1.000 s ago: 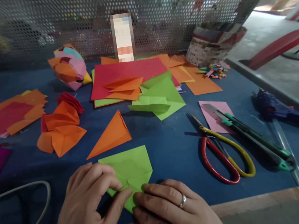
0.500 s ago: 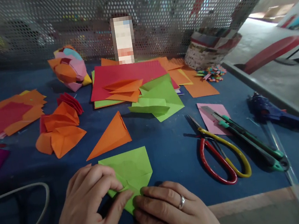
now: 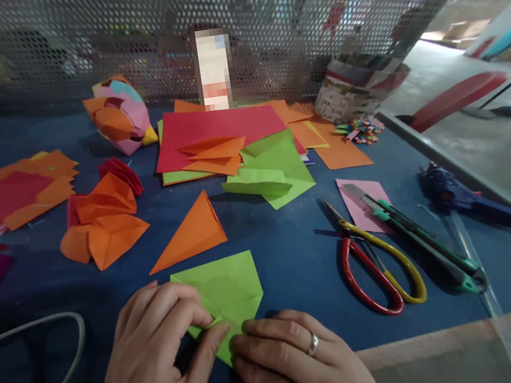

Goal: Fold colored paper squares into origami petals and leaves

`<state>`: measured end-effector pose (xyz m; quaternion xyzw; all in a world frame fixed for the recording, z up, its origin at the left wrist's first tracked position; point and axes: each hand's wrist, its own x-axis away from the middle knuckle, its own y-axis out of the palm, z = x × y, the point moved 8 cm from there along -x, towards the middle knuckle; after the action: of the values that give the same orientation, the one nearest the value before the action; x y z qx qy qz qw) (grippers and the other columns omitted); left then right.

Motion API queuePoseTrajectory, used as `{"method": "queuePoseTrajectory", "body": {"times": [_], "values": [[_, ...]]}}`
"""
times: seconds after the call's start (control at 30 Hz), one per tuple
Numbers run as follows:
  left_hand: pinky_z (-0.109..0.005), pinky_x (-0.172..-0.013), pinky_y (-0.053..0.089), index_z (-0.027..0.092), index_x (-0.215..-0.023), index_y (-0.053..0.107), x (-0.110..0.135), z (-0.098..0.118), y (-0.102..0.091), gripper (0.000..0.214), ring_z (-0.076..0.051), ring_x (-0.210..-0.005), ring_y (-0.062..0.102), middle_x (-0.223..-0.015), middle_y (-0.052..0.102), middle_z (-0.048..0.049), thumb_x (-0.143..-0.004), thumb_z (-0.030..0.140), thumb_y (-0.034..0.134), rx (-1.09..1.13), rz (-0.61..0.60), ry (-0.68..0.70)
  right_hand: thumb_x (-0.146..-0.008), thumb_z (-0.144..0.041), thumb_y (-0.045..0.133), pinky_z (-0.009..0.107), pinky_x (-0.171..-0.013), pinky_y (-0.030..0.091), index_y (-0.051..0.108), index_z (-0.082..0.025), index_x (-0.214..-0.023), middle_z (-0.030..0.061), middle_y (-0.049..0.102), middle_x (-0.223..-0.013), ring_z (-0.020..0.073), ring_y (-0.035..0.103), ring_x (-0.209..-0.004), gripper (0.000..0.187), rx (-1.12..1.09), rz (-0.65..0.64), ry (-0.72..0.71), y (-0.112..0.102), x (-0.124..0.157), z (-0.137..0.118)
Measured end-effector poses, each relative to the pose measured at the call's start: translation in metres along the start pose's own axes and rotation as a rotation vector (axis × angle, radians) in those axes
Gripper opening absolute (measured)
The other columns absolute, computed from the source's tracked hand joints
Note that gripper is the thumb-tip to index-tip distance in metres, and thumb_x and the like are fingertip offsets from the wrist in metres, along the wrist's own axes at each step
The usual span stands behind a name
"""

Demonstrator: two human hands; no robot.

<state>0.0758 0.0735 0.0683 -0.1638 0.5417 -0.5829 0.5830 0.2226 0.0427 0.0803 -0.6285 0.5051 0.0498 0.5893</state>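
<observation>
A sheet of green paper (image 3: 230, 282), partly folded, lies at the table's front edge. My left hand (image 3: 157, 351) pinches a fold of it between thumb and index finger. Wearing a silver ring, my right hand (image 3: 298, 357) presses the paper's lower right side, its fingers close together and partly hiding that edge. Just beyond the sheet lies a folded orange paper triangle (image 3: 193, 233). Farther back, a creased green paper (image 3: 280, 166) rests against a stack of red paper (image 3: 222, 123).
Scissors (image 3: 375, 263), a green utility knife (image 3: 427, 243), a blue glue gun (image 3: 475, 195) and a clear glue stick (image 3: 490, 304) lie at right. Folded orange pieces (image 3: 116, 236) and a paper ball (image 3: 120, 116) are at left. A white cable (image 3: 70, 363) loops front left. Perforated metal (image 3: 261, 32) stands behind.
The view has shifted very slightly. Both hands keep nearly the same hold on the green paper, with no clear change in its folds.
</observation>
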Motion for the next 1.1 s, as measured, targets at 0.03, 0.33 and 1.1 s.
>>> {"method": "queuePoseTrajectory", "body": {"times": [0.03, 0.33, 1.1], "values": [[-0.036, -0.088, 0.044, 0.027, -0.084, 0.055, 0.000, 0.000, 0.000, 0.011, -0.017, -0.088, 0.061, -0.086, 0.063, 0.0027, -0.091, 0.030, 0.062, 0.002, -0.003, 0.003, -0.103, -0.014, 0.059, 0.021, -0.088, 0.056, 0.079, -0.018, -0.095, -0.0051, 0.081, -0.102, 0.0086, 0.074, -0.097, 0.021, 0.005, -0.005, -0.011, -0.001, 0.000, -0.001], [-0.036, -0.087, 0.046, 0.026, -0.082, 0.057, 0.000, -0.002, 0.001, 0.010, -0.017, -0.088, 0.062, -0.087, 0.064, 0.0025, -0.090, 0.030, 0.063, 0.004, -0.034, 0.001, -0.103, -0.013, 0.060, 0.022, -0.079, 0.054, 0.078, -0.020, -0.100, -0.0064, 0.080, -0.088, 0.0085, 0.072, -0.089, 0.020, 0.045, 0.032, 0.006, 0.004, -0.005, -0.001], [-0.038, -0.088, 0.037, 0.024, -0.093, 0.052, 0.010, -0.010, 0.002, 0.019, -0.021, -0.102, 0.049, -0.100, 0.055, -0.0025, -0.093, 0.040, 0.062, -0.091, -0.058, 0.035, -0.102, -0.011, 0.059, 0.023, -0.080, 0.051, 0.078, -0.024, -0.092, -0.0084, 0.079, -0.086, 0.0074, 0.071, -0.085, 0.025, 0.116, 0.023, 0.002, 0.006, -0.006, -0.003]]}}
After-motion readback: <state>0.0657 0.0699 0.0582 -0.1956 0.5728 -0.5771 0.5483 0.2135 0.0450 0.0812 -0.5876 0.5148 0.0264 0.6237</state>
